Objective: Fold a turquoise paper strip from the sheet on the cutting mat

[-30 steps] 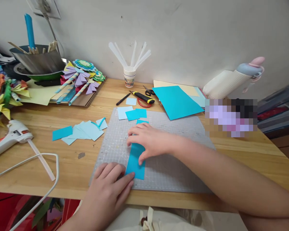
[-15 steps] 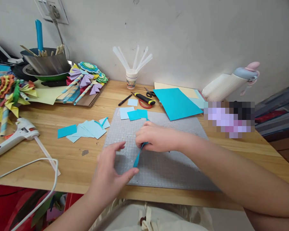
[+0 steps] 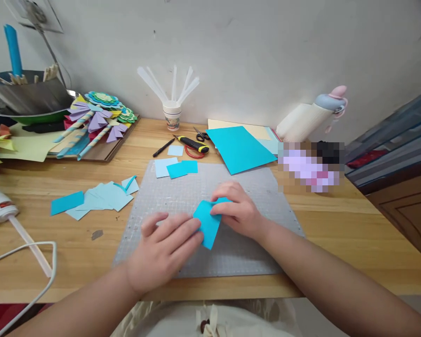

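Observation:
My right hand (image 3: pixel 236 208) pinches a bright blue piece of paper (image 3: pixel 209 229) near its upper edge, with a bit of the same blue showing beyond the fingers. The paper is held tilted over the grey cutting mat (image 3: pixel 266 257). From the other side, the fingertips of my left hand (image 3: pixel 171 248) lie over its left edge; the thumb is hidden. Farther back on the mat, small blue paper pieces (image 3: pixel 178 170) overlap a pale blue one (image 3: pixel 162 167).
Pale blue paper cards (image 3: pixel 100 196) fan out at left near a glue gun (image 3: pixel 0 206) and its cord. Behind the mat are a utility knife (image 3: pixel 193 144), a pen (image 3: pixel 163 148), scissors (image 3: pixel 201 135), a large blue sheet (image 3: pixel 241 150) and a paper cup (image 3: pixel 172 117) of translucent sticks.
The blue paper, earlier seen nearly edge-on in my right hand, now shows its broad face. My left hand has come in from being spread apart and touches the paper. The view has shifted right.

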{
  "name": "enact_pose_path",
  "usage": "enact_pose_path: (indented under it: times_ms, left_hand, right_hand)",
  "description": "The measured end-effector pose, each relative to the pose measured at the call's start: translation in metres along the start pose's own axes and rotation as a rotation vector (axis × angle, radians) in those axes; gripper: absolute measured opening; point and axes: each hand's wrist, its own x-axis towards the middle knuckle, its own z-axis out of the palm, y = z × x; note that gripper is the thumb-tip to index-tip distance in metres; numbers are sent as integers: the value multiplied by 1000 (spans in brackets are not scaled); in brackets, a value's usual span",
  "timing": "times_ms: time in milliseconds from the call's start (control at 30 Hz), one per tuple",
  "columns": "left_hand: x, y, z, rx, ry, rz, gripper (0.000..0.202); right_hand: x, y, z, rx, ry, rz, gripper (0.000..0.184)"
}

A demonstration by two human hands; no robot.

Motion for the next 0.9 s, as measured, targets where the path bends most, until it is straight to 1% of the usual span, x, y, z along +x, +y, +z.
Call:
enact_pose_path:
  times_ms: [67,100,167,200,333,367,433,533,600,667,700,733,833,900]
  left_hand:
    - [-2,5,-3,-21,-51,76,23]
    - [-2,10,-5,-30,-88,100,24]
    - [0,20,-8,-67,-177,107,24]
    - [2,25,-8,-101,-221,95,25]
    - [8,42,-1,-248,-338,52,23]
    - [9,43,3,-257,-362,34,22]
    - [12,43,10,-223,-407,-17,21]
    - [21,35,17,-162,-444,-115,21]
    - [30,25,20,-222,-487,-228,19]
    - [40,11,23,-334,-572,-394,14]
    - [45,3,26,-370,-631,-489,12]
    - [50,-5,29,-369,-652,-546,15]
    - [59,-29,39,-341,-671,-659,22]
    - [61,-39,45,-339,-683,-695,24]
  right_hand:
    - [-8,2,6,-71,-111,47,21]
    - [-10,3,9,-115,-169,95,22]
    - [-12,5,11,-184,-257,205,26]
    - [-12,6,12,-204,-282,248,30]
    - [-10,13,11,-217,-316,361,51]
    - [-10,15,12,-203,-315,410,53]
    - [-11,20,13,-152,-288,533,52]
    - [-14,27,15,-80,-206,664,52]
    - [-15,28,14,-46,-171,676,52]
    - [-15,25,12,26,-157,650,45]
    - [-15,23,10,69,-158,629,42]
    - [-15,20,9,111,-162,606,40]
    - [-13,13,6,216,-189,535,41]
    - [-12,11,6,274,-200,492,42]
